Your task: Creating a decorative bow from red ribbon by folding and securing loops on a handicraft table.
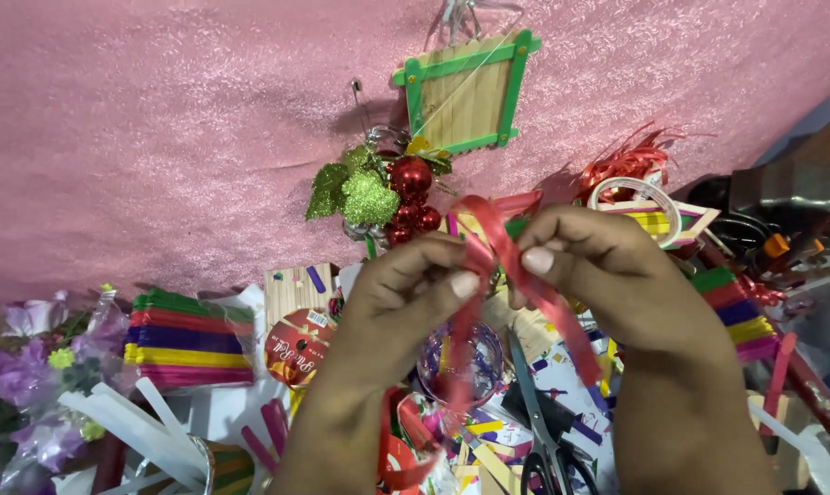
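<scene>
Purple cloth flowers (30,367) sit at my far left, with white glue sticks (144,426) lying loose beside them. Next comes a stack of coloured craft sticks (190,339) in a clear wrapper, then a red ribbon spool (298,346) just beside it. Above, on the pink glittery cloth (158,137), lies a sprig of green glitter leaves and red berries (383,197), and past it a small wooden stick frame with green edges (465,92).

My left hand (401,293) is in the middle of the view, thumb and forefinger pressed together on a red satin ribbon (493,243). The ribbon is held up in the air between both hands, looped at the top, its tails hanging down over the scissors (539,431) and paper scraps below. My right hand (608,270) meets it from the other side, fingers closed, pinching the same loop.

I judge the ribbon very light, soft and limp, with a slick sheen that will let it slide through a loose pinch. It should be held right at the crossing of the loop, firmly between fingertips, since the tails give no support.

Further right are a roll of tape (635,197) and another stack of coloured sticks (741,312).
</scene>
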